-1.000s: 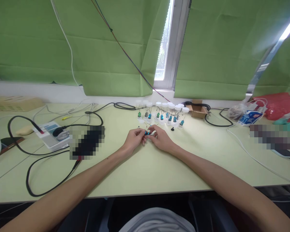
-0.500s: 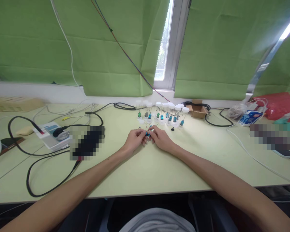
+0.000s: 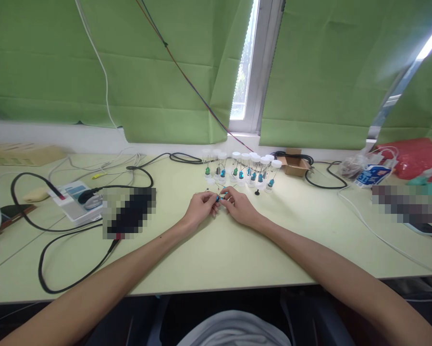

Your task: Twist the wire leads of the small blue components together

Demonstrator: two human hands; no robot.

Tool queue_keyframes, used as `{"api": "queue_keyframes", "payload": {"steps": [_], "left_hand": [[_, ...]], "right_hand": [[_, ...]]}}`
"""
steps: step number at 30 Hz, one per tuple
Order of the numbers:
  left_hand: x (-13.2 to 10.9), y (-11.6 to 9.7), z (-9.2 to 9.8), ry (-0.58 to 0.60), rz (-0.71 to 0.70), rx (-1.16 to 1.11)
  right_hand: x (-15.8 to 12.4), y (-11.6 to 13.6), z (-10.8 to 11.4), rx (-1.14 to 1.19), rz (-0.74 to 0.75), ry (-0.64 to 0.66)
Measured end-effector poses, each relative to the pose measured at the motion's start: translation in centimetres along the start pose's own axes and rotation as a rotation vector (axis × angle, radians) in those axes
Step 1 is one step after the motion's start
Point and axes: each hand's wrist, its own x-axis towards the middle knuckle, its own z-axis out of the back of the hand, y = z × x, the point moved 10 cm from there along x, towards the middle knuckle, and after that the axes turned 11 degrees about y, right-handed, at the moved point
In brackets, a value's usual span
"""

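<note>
The blue and white packet (image 3: 372, 175) far on the right has writing on it, but it is too small to read. The white box (image 3: 73, 199) on the left has a blue label, and its words are too small as well.

The left hand (image 3: 201, 207) and the right hand (image 3: 239, 206) meet in the middle of the pale green table (image 3: 216, 254). Between them is a small blue part (image 3: 218, 198). It is tiny and shiny, with thin wire legs sticking out. The fingertips of both hands are pinched together on it, one hand from each side. It sits just above the table top.

Just behind the hands stands a bunch of little clear jars (image 3: 244, 168) with white lids. Inside them are more small parts, some blue and some green. A tiny black knob (image 3: 258, 192) lies near the jars.

A brown cardboard box (image 3: 295, 166) sits to the right of the jars. A long black cable (image 3: 57, 230) loops over the left side of the table. A red bag (image 3: 413, 156) lies far right.
</note>
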Motion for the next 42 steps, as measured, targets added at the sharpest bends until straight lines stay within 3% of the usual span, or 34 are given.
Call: {"api": "queue_keyframes", "payload": {"steps": [42], "left_hand": [[0.07,0.35,0.13,0.002,0.015,-0.04]], "right_hand": [[-0.04,0.18,0.46,0.027,-0.024,-0.027]]}}
